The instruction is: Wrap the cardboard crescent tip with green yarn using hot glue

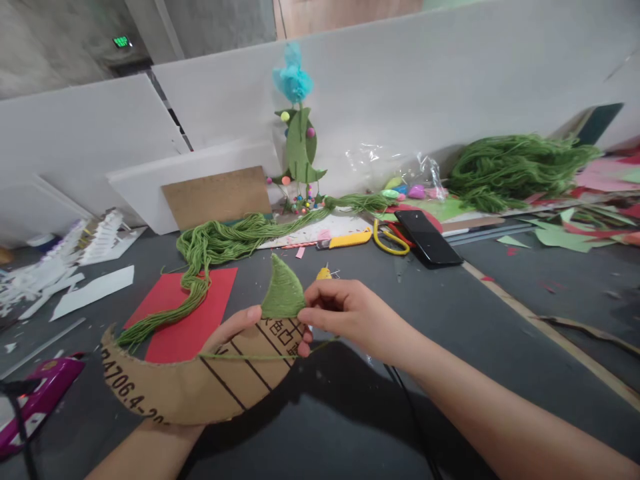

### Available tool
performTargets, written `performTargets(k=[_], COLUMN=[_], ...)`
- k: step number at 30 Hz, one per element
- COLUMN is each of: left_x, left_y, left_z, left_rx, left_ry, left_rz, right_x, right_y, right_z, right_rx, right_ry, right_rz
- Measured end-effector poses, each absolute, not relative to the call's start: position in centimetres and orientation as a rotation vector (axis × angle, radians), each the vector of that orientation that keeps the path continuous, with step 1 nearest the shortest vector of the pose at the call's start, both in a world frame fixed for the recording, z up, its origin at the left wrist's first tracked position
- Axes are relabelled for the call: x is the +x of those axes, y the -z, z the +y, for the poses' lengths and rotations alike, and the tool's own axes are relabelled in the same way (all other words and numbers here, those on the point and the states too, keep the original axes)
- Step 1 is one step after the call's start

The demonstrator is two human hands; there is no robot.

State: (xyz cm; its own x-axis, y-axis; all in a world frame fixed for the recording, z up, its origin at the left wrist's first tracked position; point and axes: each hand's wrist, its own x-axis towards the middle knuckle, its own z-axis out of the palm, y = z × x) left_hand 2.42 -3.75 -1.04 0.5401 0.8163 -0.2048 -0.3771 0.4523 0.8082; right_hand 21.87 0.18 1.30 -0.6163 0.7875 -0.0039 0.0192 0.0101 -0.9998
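Note:
A crescent-shaped piece of cardboard with printed black lettering is held up over the table. Tightly wound green yarn covers its upper right tip; the rest is bare. My left hand grips the crescent from behind, thumb on the front near the winding, with fingertips showing past the right edge. At that edge my right hand pinches the wound yarn between thumb and forefinger. One loose green strand crosses the cardboard front and trails out to the right. The crescent's left tip meets a long green yarn skein.
Red paper lies beneath the skein. Behind are a yellow utility knife, yellow-handled scissors, a black phone and a decorated green crescent with a blue flower. A purple tool sits left; more yarn is heaped at right.

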Motion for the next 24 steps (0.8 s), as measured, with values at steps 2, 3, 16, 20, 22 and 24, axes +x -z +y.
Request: performTargets(k=[2, 3, 16, 20, 22, 24], left_x=[2.2, 2.0, 2.3, 2.8, 2.9, 2.9], left_y=[1.1, 1.2, 0.5, 0.2, 0.1, 0.0], left_z=[-3.6, -3.4, -1.2, -2.0, -2.1, -2.1], left_rx=[0.755, 0.735, 1.299, 1.811, 1.867, 1.787], left_ry=[-0.796, -0.823, -1.128, -1.406, -1.293, -1.113], left_rz=[0.674, 0.705, 1.248, 1.544, 1.602, 1.616], right_x=[21.9, 21.9, 24.1, 22.4, 21.7, 21.4], right_y=[-1.3, -1.3, -2.4, -1.6, -1.2, -0.9], right_z=[0.3, 0.3, 2.1, 0.7, 0.2, -0.1], right_rx=[-0.840, -0.852, -1.148, -1.061, -1.025, -1.021], right_ry=[-1.676, -1.651, -0.738, -0.991, -1.059, -1.088], right_rz=[-1.652, -1.631, -1.537, -1.725, -1.741, -1.752])
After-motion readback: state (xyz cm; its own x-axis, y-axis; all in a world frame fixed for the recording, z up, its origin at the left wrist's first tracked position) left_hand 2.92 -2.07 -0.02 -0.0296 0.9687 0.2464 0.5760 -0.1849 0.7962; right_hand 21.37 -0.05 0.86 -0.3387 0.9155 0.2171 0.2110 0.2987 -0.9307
